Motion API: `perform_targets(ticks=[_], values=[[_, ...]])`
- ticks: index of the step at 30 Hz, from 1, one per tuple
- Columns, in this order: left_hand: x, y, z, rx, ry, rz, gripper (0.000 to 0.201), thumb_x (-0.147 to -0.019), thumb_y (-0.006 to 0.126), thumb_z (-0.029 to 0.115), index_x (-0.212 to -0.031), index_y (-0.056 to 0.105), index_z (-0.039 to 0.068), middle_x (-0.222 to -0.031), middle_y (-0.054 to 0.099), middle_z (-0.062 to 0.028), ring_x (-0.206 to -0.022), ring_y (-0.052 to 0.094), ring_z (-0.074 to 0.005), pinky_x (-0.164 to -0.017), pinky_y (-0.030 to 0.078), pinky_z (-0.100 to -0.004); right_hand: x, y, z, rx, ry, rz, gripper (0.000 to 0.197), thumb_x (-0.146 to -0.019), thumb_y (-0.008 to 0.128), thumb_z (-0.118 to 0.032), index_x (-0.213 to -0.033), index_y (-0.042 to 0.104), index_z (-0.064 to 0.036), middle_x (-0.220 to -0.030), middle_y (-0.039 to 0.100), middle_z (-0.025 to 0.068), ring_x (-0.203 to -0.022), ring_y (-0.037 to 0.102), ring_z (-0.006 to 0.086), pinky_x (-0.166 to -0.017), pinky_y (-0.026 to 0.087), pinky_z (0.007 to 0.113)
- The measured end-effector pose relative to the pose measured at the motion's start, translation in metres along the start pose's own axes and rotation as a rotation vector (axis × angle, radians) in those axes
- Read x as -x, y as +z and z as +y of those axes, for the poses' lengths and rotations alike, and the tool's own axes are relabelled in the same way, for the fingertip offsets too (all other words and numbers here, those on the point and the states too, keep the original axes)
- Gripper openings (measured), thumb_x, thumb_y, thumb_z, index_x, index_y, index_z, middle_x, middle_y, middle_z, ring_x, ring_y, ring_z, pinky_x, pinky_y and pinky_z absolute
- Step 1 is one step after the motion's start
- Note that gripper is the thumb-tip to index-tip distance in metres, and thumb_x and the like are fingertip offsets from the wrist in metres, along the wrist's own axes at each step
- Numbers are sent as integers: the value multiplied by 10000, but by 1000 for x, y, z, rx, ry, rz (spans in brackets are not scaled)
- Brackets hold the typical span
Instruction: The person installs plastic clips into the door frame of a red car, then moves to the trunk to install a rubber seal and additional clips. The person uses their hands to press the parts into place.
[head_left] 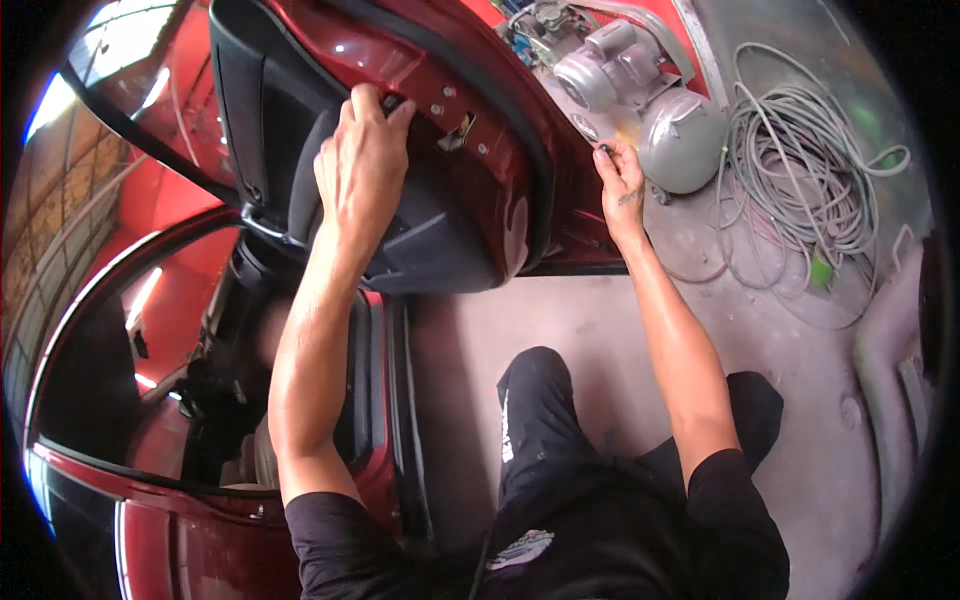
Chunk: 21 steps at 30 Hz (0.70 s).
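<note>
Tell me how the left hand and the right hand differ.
The left hand is up against the car door, while the right hand is held out away from it. The left hand shows its back; the right hand shows its inner wrist. The right hand pinches a small dark piece; whether the left hand grips anything is hard to tell. Both are bare.

One left hand, one right hand and one dark red car door are counted.
On the door's edge, one latch and three round fasteners are seen. One small dark piece, two black sleeves and two dark trouser legs are also shown. One air compressor, with one grey tank, is visible; the hose loops cannot be numbered.
</note>
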<state>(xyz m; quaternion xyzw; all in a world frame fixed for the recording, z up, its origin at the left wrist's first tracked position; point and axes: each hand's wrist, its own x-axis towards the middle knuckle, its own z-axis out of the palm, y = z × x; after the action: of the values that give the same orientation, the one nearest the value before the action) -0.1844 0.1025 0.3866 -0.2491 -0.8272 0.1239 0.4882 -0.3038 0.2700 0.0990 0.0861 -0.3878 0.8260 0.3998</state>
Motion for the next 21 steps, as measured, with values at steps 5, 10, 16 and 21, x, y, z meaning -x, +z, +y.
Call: perform_targets(ticks=[5,10,16,21], values=[[-5,3,3,-92,18,-52,315,-1026,499,310,-953,539,6,-936,641,-251,-843,626,-469,-733,487,-541,-2,0,-7,2,-35,47,208,-999,602,-148,-1151,584,-7,-1018,637,16,-894,550,77,-844,442,229],[-7,21,10,518,-540,-28,389,-1037,447,371,-828,511,49,-671,577,-159,-510,546,-332,-471,412,-447,4,5,-9,22,-16,62,257,-982,617,-177,-1149,567,12,-950,623,52,-847,557,123,-789,463,278],[-10,8,10,1129,-847,-258,422,-1019,492,444,-929,535,34,-636,517,-54,-385,446,-143,-335,307,-299,2,5,-10,-10,-55,89,248,-987,607,-171,-1147,562,13,-965,639,73,-866,591,141,-810,482,295],[2,8,4,26,-49,52,413,-1001,559,367,-1044,529,-42,-701,632,-210,-598,647,-312,-601,497,-446,1,3,-14,5,-25,53,235,-1001,585,-159,-1161,555,11,-1017,656,94,-940,611,159,-872,483,300]])
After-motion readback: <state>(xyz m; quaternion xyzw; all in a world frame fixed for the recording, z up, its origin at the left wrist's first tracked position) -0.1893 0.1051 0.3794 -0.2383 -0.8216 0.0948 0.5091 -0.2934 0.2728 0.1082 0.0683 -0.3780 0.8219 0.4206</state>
